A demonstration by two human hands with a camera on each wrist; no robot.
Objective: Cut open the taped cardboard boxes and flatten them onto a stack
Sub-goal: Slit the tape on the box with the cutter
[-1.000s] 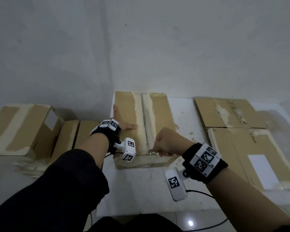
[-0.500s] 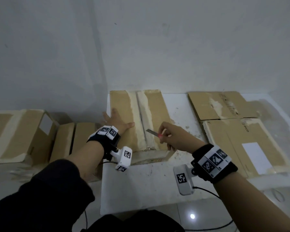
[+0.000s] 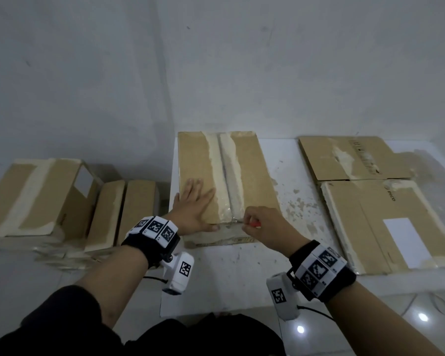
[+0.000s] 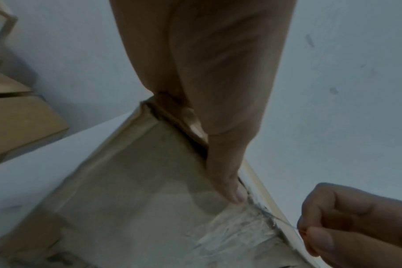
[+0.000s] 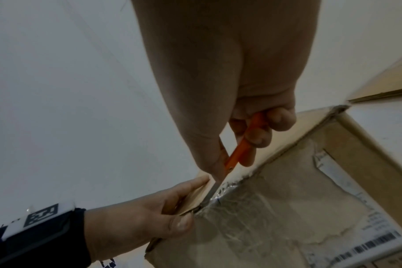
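A taped cardboard box (image 3: pixel 252 176) lies on the white table (image 3: pixel 244 273), its top seam running away from me. My left hand (image 3: pixel 194 206) lies flat on the left top flap, fingers straight, thumb over the near edge (image 5: pixel 181 222). My right hand (image 3: pixel 261 224) grips an orange-handled cutter (image 5: pixel 243 145). The cutter's blade (image 5: pixel 212 192) sits in the tape at the near end of the seam, right beside the left thumb. The near side of the box (image 4: pixel 149 199) carries crinkled clear tape.
Flattened boxes (image 3: pixel 385 217) lie in a stack at the right of the table. Several taped boxes (image 3: pixel 44 196) stand on a lower surface to the left. A grey wall rises directly behind. Cables hang below the table's front edge.
The right hand had lifted the cutter above the box half a second ago; it has come back down to the near end of the seam. The left hand stays flat on the flap.
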